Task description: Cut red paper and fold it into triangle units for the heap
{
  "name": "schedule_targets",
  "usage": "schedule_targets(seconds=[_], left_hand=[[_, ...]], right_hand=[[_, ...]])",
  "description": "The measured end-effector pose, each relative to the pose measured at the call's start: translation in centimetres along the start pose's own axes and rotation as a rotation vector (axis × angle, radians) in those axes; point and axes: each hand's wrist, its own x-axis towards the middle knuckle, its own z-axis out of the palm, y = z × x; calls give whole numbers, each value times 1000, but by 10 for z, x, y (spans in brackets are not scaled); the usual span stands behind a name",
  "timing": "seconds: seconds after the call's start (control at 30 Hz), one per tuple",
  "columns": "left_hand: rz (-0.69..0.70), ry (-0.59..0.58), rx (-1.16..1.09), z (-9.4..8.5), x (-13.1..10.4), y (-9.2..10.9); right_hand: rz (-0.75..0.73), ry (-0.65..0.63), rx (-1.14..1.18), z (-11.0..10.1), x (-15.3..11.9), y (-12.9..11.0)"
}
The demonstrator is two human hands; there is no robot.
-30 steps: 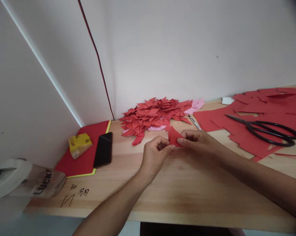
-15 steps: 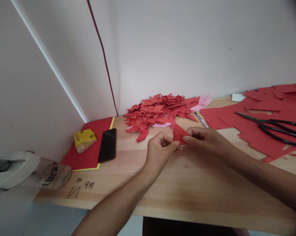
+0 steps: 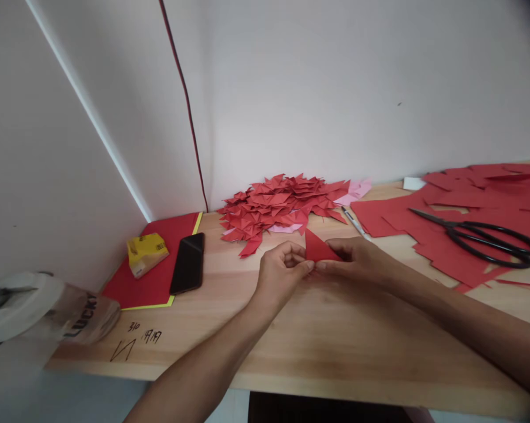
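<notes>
A small red piece of paper (image 3: 318, 247), folded to a triangle, is held just above the wooden table (image 3: 335, 346). My left hand (image 3: 282, 267) pinches its lower left corner between thumb and fingers. From the other side my right hand (image 3: 351, 255) grips the lower edge, its thumb close to the left thumb. The triangle's tip points up and away. Behind the hands lies a heap of folded red paper pieces (image 3: 274, 202), with a few pink ones (image 3: 357, 191) among them.
Black-handled scissors (image 3: 480, 235) rest on red paper sheets (image 3: 445, 258) at the right. A pen (image 3: 355, 222) lies beside them. On the left are a phone (image 3: 188, 263), a yellow packet (image 3: 147, 254), a red folder (image 3: 137, 288) and a clear bottle (image 3: 89, 311) near the table's edge.
My right thumb has slid down and left along the paper's lower edge, closer to the left thumb. The camera view has shifted slightly.
</notes>
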Motion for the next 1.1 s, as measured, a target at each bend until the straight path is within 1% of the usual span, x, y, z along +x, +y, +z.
schedule_targets(seconds=[0.13,0.3,0.4,0.47,0.57,0.67,0.73,0.83,0.97,1.1], left_hand=[[31,22,59,1,-1,1],[48,18,81,2,-3,3],[56,9,68,3,-2,3],[59,9,41,2,-2,3],[67,30,-9,0,-1,4],[71,61,-63,-4,0,5],[61,61,-92,-7,2,5],[38,48,-105,-10,5,5],[13,37,-117,-10,6,7],[15,17,-115,-7,5,8]], right_hand=[[-5,-32,-27,-2,1,0],[-10,-38,41,-1,-1,0],[-17,-14,9,0,-2,-1],[5,-23,-8,-2,-1,-2],[59,-49,19,-9,-1,-5],[107,-47,62,-18,-2,-8],[138,-76,76,-25,-2,-9],[167,-101,32,-35,-1,-7],[124,-89,19,-39,2,-1],[77,-141,65,-29,2,0]])
